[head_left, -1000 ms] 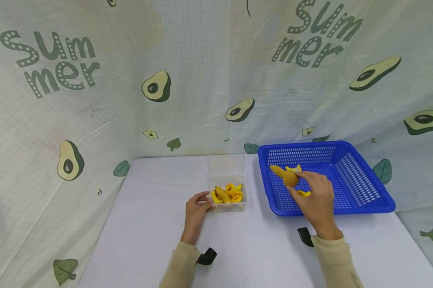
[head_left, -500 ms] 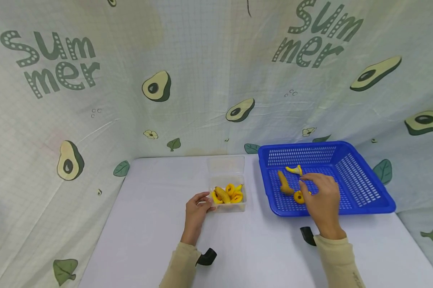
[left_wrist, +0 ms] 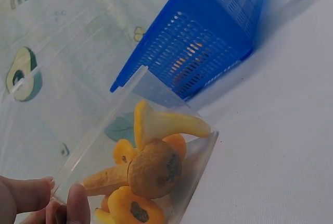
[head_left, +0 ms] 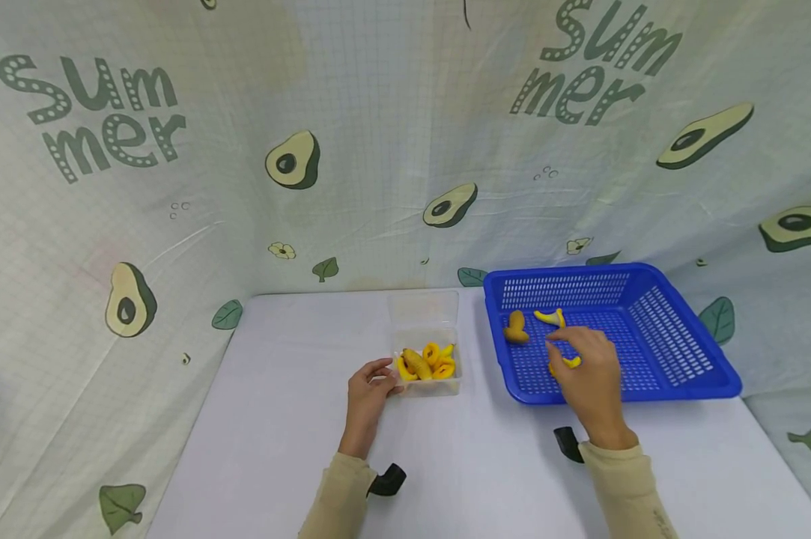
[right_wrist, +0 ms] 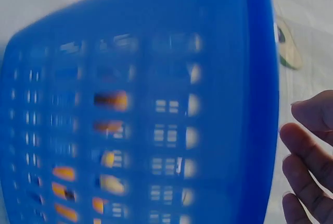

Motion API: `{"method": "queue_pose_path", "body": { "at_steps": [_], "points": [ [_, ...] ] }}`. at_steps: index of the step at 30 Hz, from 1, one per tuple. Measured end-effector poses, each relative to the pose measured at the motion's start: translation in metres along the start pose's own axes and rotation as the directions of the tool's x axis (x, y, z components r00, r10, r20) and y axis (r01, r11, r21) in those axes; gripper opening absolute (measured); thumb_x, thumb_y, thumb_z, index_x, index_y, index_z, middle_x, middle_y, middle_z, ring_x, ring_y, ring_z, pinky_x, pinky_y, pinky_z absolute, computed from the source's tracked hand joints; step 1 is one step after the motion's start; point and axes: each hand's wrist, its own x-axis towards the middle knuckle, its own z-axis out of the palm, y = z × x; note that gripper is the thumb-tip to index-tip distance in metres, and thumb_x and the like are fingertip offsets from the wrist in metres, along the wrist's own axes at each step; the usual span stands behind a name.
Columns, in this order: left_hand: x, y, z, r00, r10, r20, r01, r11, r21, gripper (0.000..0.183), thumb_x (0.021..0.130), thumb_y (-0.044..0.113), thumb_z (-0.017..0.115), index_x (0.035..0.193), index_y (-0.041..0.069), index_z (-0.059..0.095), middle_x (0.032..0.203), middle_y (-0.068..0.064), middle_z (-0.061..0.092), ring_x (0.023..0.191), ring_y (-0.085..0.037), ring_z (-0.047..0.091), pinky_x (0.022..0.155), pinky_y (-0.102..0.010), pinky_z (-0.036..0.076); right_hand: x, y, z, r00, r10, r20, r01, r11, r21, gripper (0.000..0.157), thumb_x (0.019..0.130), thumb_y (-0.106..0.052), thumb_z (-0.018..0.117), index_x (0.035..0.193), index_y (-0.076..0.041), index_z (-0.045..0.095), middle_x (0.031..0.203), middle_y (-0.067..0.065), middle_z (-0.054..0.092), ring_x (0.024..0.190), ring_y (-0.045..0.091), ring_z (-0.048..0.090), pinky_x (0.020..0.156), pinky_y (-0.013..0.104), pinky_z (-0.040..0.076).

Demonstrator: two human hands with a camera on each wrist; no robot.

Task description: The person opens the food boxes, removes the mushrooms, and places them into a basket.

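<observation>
My left hand pinches the near left edge of a clear plastic box with its lid raised. Inside lie a brown mushroom, a pale yellow trumpet-shaped mushroom and several orange-yellow mushrooms. My right hand hovers over the front of the blue basket, thumb and fingers apart with nothing between them. In the basket, a second brown mushroom rests by the left wall, a yellow-white mushroom lies behind the hand, and a yellow mushroom is partly covered by it.
A white cloth covers the table. The basket stands to the right of the box, with a narrow strip of cloth between them. Behind hangs a curtain printed with avocados. Black camera mounts stick out at both wrists.
My right hand has let go of the brown mushroom, which rolled in the basket and now rests farther left by the wall. The left hand stays at the box.
</observation>
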Motion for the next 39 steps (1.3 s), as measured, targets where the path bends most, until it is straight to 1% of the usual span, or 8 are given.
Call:
{"method": "queue_pose_path", "body": {
  "at_steps": [5,12,15,22,26,30,36,39],
  "points": [
    [0.002,-0.003,-0.001,1.000,-0.018,-0.003,0.018,1.000,0.014,0.036,0.098,-0.005,0.070,0.133,-0.010,0.064,0.107,-0.012,0.059,0.080,-0.015,0.056,0.073,-0.026,0.066,-0.001,-0.010,0.011,0.998,-0.051,0.043,0.050,0.998,0.034,0.026,0.077,0.014,0.086,0.099,0.003,0.076,0.100,0.020,0.075,0.099,0.040,0.065,0.087,0.051,0.048],
    [0.002,-0.003,-0.001,1.000,-0.012,-0.004,0.012,1.000,0.002,0.036,0.097,-0.006,0.070,0.132,-0.010,0.064,0.106,-0.011,0.059,0.080,-0.016,0.056,0.073,-0.027,0.067,-0.005,-0.029,0.031,0.981,-0.150,0.120,0.141,0.987,0.081,0.029,0.077,0.010,0.087,0.101,-0.002,0.077,0.105,0.015,0.075,0.097,0.034,0.066,0.080,0.047,0.051],
    [0.001,-0.001,0.000,1.000,0.000,-0.002,0.000,1.000,-0.011,0.036,0.097,-0.006,0.070,0.132,-0.011,0.064,0.104,-0.011,0.059,0.080,-0.015,0.056,0.073,-0.028,0.067,-0.007,-0.039,0.040,0.974,-0.156,0.164,0.144,0.986,0.082,0.029,0.078,0.008,0.088,0.101,-0.004,0.077,0.106,0.013,0.075,0.099,0.033,0.066,0.083,0.048,0.053],
    [0.000,0.000,0.000,1.000,-0.002,-0.003,0.001,1.000,-0.015,0.036,0.096,-0.007,0.070,0.132,-0.011,0.064,0.104,-0.010,0.059,0.080,-0.015,0.057,0.074,-0.029,0.067,-0.009,-0.061,0.061,0.948,-0.165,0.272,0.147,0.985,0.088,0.030,0.081,0.000,0.089,0.108,-0.006,0.077,0.110,0.009,0.074,0.106,0.031,0.066,0.096,0.052,0.056],
    [-0.001,0.000,0.000,1.000,-0.002,-0.001,0.002,1.000,-0.013,0.036,0.096,-0.007,0.069,0.132,-0.011,0.064,0.104,-0.011,0.059,0.079,-0.015,0.058,0.074,-0.028,0.067,-0.008,-0.070,0.074,0.931,-0.190,0.311,0.167,0.981,0.100,0.033,0.081,0.000,0.090,0.110,-0.006,0.077,0.110,0.009,0.074,0.106,0.031,0.067,0.096,0.051,0.057],
    [-0.001,0.000,0.000,1.000,0.002,-0.004,-0.002,1.000,-0.019,0.035,0.096,-0.008,0.068,0.131,-0.011,0.065,0.102,-0.011,0.059,0.078,-0.015,0.057,0.074,-0.029,0.067,-0.006,-0.079,0.086,0.913,-0.191,0.359,0.167,0.981,0.097,0.035,0.080,-0.003,0.092,0.112,-0.007,0.078,0.111,0.007,0.074,0.106,0.029,0.066,0.098,0.049,0.057],
    [0.001,-0.003,0.000,1.000,0.017,-0.003,-0.017,0.999,-0.034,0.034,0.095,-0.009,0.068,0.129,-0.012,0.065,0.102,-0.013,0.060,0.077,-0.014,0.059,0.072,-0.026,0.066,-0.003,-0.091,0.100,0.890,-0.201,0.409,0.168,0.979,0.116,0.032,0.082,-0.006,0.091,0.111,-0.008,0.078,0.110,0.005,0.075,0.103,0.027,0.066,0.094,0.046,0.058],
    [0.002,-0.004,0.000,1.000,0.029,-0.002,-0.029,0.999,-0.044,0.034,0.095,-0.010,0.068,0.129,-0.013,0.065,0.102,-0.015,0.060,0.077,-0.014,0.060,0.071,-0.024,0.066,-0.002,-0.095,0.106,0.879,-0.195,0.436,0.166,0.981,0.104,0.031,0.084,-0.009,0.091,0.112,-0.008,0.078,0.111,0.004,0.075,0.104,0.026,0.066,0.096,0.045,0.058]
  ]
}}
